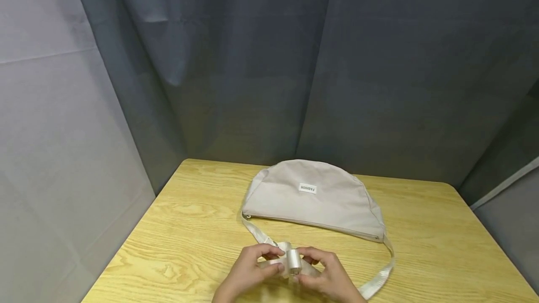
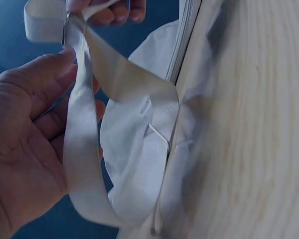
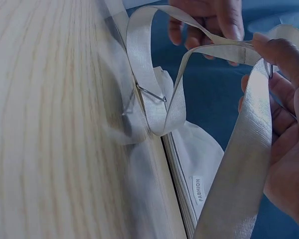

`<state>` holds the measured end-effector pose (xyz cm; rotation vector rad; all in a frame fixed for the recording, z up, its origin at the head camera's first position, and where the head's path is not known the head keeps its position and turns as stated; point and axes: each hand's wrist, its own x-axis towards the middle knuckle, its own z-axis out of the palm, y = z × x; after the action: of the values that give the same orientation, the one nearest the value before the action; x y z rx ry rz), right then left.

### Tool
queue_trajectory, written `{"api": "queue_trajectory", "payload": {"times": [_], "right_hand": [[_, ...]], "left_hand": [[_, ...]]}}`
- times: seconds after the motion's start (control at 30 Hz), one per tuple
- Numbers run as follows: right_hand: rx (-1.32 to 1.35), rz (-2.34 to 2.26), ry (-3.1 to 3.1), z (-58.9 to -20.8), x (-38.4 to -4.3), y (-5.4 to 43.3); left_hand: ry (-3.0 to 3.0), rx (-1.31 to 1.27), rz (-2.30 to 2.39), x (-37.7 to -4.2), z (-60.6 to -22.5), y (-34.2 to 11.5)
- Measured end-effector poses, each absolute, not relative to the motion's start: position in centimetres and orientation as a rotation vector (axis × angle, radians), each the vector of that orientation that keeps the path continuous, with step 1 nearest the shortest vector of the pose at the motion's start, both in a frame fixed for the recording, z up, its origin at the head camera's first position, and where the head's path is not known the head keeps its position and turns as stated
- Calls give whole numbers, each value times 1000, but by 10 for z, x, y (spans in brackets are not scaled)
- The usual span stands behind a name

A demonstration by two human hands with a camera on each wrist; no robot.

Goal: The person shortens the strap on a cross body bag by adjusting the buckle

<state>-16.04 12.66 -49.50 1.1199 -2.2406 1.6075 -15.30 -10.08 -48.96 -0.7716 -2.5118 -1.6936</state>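
A light beige half-moon shoulder bag (image 1: pixel 332 209) lies on the table, its zipper edge toward me and its label upside down in the head view. Its webbing strap (image 1: pixel 381 277) runs from both ends toward my hands. My left hand (image 1: pixel 252 270) pinches the strap between thumb and fingers. Just beside it, my right hand (image 1: pixel 328 275) pinches the strap at a metal slider buckle (image 2: pixel 66 30), where a small loop of webbing (image 1: pixel 294 261) bulges up. Farther along, another metal piece (image 3: pixel 152 93) sits on the strap close over the table.
The wood-grain table (image 1: pixel 185 228) extends on both sides of the bag. Dark curtains (image 1: pixel 379 83) hang behind its back edge, and a pale fabric panel (image 1: pixel 63 153) stands at the left.
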Motion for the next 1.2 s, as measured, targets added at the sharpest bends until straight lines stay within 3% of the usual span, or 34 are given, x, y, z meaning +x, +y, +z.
{"api": "queue_trajectory", "payload": {"times": [0.53, 0.77, 1.0, 1.2], "right_hand": [[1119, 1631, -2238, -466, -147, 121], [1093, 1568, -2218, -466, -149, 125], [1105, 1576, -2205, -467, -150, 124], [1131, 1615, -2199, -464, -149, 121]], "left_hand": [[-2491, -760, -1674, -135, -449, -97], [-2509, -717, -1640, -136, -455, -108], [-2515, -734, -1611, -151, -489, -114], [-2536, -772, -1600, -155, -489, -109]]}}
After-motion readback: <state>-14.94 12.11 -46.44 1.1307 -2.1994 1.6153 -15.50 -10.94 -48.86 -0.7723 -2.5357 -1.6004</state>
